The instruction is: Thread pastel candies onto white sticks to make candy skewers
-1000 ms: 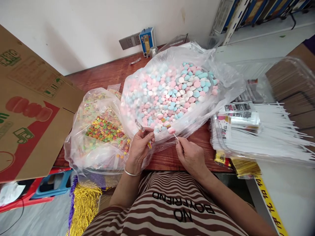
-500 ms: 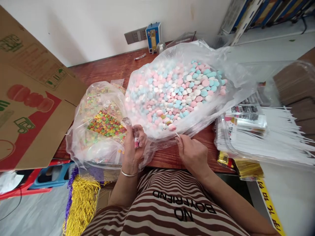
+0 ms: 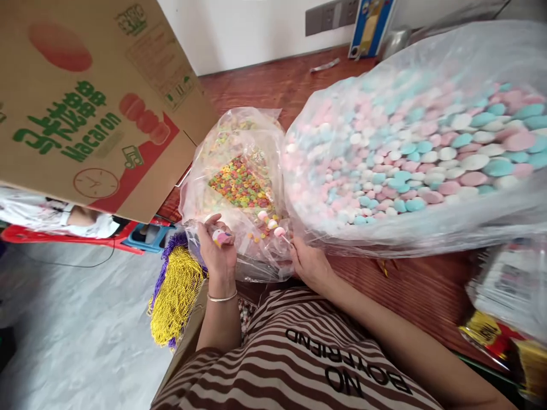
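My left hand (image 3: 219,250) is curled around a small pink and white wrapped piece (image 3: 222,237), at the front edge of a clear bag (image 3: 200,171) of colourful ring-shaped pieces (image 3: 241,185). Pinched in my right hand (image 3: 310,262) is a thin white stick carrying pink, white and yellow candies (image 3: 273,224), which point up and left over that bag. A few loose rings lie beside the candies. To the right, a large clear bag (image 3: 384,228) holds many pink, blue and white round candies (image 3: 410,156).
A printed cardboard box (image 3: 141,68) stands at the left. Yellow and purple bead strings (image 3: 179,302) hang below the table edge. At the right are packaged white sticks (image 3: 508,290) and a yellow-red packet (image 3: 487,333). A blue device (image 3: 371,28) stands near the wall.
The view has turned left. My right hand has moved the stick from the large bag to the ring-piece bag, and more candies now show on it. My left hand has lowered.
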The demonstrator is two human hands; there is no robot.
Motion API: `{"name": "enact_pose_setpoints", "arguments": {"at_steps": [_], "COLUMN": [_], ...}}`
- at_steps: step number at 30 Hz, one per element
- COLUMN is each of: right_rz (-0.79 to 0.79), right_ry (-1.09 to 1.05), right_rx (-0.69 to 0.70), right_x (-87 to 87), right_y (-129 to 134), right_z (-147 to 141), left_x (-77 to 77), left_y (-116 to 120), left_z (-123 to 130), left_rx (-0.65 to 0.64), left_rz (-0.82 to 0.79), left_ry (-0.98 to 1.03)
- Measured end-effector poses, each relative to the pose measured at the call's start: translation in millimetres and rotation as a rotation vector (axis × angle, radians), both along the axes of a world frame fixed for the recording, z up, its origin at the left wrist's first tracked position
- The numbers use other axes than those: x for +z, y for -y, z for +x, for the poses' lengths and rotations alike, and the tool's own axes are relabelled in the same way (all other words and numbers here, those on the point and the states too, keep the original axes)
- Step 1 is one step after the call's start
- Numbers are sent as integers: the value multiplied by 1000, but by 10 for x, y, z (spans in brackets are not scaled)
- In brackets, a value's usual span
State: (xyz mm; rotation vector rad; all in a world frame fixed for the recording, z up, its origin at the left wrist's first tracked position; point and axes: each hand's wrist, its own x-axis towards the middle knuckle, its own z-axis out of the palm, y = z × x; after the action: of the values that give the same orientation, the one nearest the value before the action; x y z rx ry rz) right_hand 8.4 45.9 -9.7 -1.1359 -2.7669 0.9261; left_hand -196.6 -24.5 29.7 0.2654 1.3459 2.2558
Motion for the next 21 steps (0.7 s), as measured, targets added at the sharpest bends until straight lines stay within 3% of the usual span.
{"name": "enact_pose_setpoints", "arguments": {"at_steps": [5, 11, 17, 19, 21], "right_rz": [44, 15, -455, -387, -149], "right_ry": [131, 43, -381, -288, -93], "right_rx": [-12, 0, -69, -10, 34], "right_x": [-116, -68, -29, 4, 64], "right_y": [-17, 80, 177, 240, 290], "right_z": [-116, -15, -272, -403, -471], "left_x": [-110, -165, -121, -102, -84], "left_y": [46, -16, -15, -28, -61], "left_z": [-14, -46, -32, -5, 41], "left_rx": [80, 34, -7, -30, -35], "left_rz": [-108, -58, -26, -25, -36], "left_ry": [78, 86, 45, 25, 28]}}
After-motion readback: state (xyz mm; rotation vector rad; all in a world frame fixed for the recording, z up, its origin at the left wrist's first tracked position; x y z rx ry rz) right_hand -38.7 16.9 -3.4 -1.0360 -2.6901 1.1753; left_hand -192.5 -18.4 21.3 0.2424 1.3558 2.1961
